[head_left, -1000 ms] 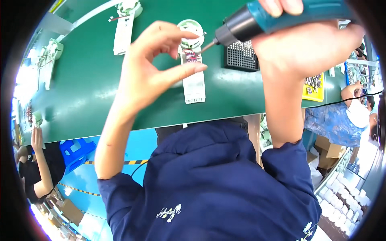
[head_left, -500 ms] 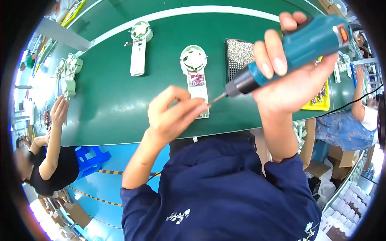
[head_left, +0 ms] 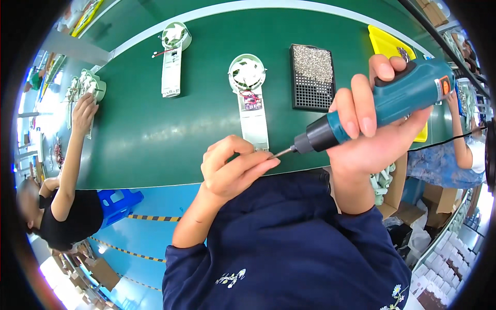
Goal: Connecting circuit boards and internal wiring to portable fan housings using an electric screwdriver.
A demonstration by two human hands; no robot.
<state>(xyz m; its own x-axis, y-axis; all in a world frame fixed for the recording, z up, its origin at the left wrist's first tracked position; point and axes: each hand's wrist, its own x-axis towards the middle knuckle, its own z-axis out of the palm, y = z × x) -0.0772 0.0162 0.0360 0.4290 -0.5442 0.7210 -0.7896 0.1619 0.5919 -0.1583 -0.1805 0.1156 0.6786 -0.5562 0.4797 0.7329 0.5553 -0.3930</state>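
My right hand (head_left: 368, 147) is wrapped round a teal and black electric screwdriver (head_left: 405, 93), tilted with its thin bit (head_left: 283, 152) pointing down to the left. The fingertips of my left hand (head_left: 232, 168) are pinched together at the bit's tip; whatever lies between them is too small to make out. Just beyond my left fingers is a pale green handheld fan (head_left: 253, 124) lying on the green table, its round bladed head pointing away. Its long body shows a small circuit board (head_left: 252, 103) and red wires near the head.
Right of the fan lies a black perforated tray (head_left: 313, 98) heaped with small screws. A second fan (head_left: 172, 72) rests farther left. A yellow bin (head_left: 380, 41) is at the far right. A co-worker's hand (head_left: 84, 113) touches fan parts at the left; another person sits at the right.
My left hand and the screwdriver's tip have come nearer to me, down toward the table's front edge, still together. The co-worker's hand at the left has moved up onto the fan parts.
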